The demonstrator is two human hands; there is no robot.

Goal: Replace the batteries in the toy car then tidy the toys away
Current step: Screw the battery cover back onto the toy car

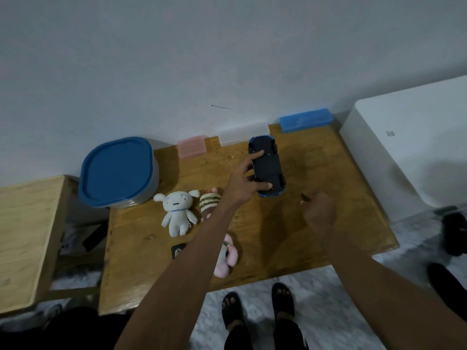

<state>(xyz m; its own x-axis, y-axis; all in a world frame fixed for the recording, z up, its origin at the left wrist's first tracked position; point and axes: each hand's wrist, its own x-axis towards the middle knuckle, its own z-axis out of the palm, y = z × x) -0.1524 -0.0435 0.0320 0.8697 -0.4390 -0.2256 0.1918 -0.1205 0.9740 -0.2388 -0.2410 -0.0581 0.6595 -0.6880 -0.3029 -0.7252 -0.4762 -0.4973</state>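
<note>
A blue toy car (268, 165) lies upside down on the wooden table (316, 223), its dark underside facing up. My left hand (243, 180) grips the car from its left side, fingers over the chassis. My right hand (319, 210) hovers just right of and below the car, pinching a small dark object (305, 197) that is too small to name. A white plush dog (178, 210), a striped plush (210, 201) and a pink plush (226, 258) lie on the table left of the car, partly hidden by my left arm.
A grey tub with a blue lid (117, 171) stands at the table's back left. Pink (192, 147), clear (243, 133) and blue (306, 120) small boxes line the wall. A white appliance (409, 152) stands right. A small dark item (178, 250) lies near the plush toys.
</note>
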